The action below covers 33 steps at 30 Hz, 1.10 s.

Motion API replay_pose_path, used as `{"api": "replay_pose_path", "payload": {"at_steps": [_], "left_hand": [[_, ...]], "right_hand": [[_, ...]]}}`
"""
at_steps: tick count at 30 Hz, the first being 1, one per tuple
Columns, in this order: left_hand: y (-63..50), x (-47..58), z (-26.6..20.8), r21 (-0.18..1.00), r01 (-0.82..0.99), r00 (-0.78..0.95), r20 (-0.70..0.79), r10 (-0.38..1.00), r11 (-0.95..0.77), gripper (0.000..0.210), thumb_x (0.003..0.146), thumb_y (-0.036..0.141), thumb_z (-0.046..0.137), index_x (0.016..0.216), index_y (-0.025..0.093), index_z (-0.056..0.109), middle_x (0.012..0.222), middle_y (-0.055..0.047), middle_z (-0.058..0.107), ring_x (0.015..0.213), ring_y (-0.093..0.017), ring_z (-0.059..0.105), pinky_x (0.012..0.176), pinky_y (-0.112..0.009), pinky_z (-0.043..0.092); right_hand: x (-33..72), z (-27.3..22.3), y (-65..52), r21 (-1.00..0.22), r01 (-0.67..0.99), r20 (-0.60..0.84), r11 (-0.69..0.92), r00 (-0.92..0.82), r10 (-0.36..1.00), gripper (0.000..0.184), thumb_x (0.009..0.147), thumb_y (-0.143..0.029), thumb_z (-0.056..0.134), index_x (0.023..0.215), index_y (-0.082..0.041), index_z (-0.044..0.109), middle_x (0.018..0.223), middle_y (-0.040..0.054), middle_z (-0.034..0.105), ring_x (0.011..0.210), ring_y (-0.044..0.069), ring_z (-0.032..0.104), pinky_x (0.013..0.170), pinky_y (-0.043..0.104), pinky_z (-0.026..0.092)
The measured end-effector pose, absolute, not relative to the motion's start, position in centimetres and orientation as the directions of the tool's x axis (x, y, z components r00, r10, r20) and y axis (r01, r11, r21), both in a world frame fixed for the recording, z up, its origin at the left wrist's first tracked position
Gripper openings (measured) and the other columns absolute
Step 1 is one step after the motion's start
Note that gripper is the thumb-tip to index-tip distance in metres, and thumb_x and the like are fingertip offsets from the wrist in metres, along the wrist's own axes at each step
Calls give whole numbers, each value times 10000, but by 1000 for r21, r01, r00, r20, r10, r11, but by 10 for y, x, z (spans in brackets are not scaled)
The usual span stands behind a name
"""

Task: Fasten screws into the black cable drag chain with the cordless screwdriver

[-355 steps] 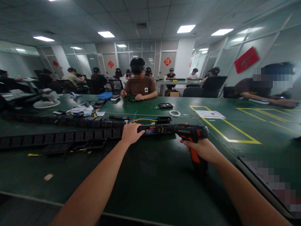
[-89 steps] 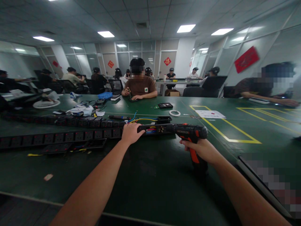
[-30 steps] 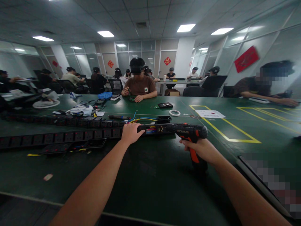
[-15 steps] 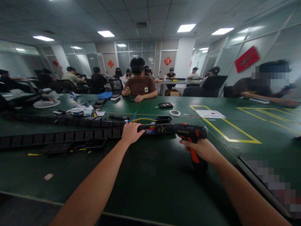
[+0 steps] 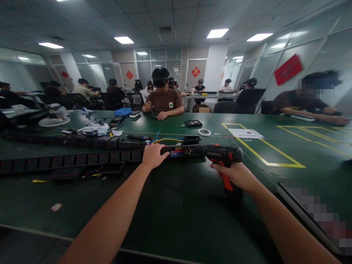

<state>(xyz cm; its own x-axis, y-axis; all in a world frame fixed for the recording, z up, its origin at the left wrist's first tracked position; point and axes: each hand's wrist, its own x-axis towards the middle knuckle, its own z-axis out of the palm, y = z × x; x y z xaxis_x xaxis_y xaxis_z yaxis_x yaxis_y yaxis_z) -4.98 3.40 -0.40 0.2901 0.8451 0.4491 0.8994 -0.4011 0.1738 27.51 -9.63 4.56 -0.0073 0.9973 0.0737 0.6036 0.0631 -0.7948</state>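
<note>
My right hand (image 5: pixel 236 174) is wrapped round the handle of a black and orange cordless drill (image 5: pixel 224 154), which lies level and points left. Its front end meets the open end of a long black power strip (image 5: pixel 101 158) with a row of sockets. Coloured wires (image 5: pixel 177 152) and brass-coloured parts (image 5: pixel 188 150) show inside that open section. My left hand (image 5: pixel 154 157) grips the strip just left of the wires, thumb along the near side and the other fingers mostly hidden behind. The drill's tip is too dark to make out.
A second socket strip (image 5: pixel 82 142) lies behind the first. Beyond are a screwdriver (image 5: pixel 137 137), a white ring (image 5: pixel 204 132), a paper sheet (image 5: pixel 245 133) and a blue basket (image 5: pixel 123 111). Loose black panels (image 5: pixel 66 173) lie in front. A person (image 5: pixel 163 99) sits opposite.
My hands, the drill and the power strip hold their positions. The person opposite has shifted the tool in one hand slightly, and the person at the right has moved a little.
</note>
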Motion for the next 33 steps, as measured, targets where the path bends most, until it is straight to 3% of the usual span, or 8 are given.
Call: {"api": "replay_pose_path", "payload": {"at_steps": [33], "left_hand": [[34,-50,-7,162,896,296,472,830,-412,447,930,570,556,1206,243,682,1216,-82,703,1134,-306,603,980,-455,362]], "right_hand": [[276,43,-94,-805,592,63,40,17,998,288,785,-461,695,880,-192,660,648,0,643,617,202,613,605,327,471]]}}
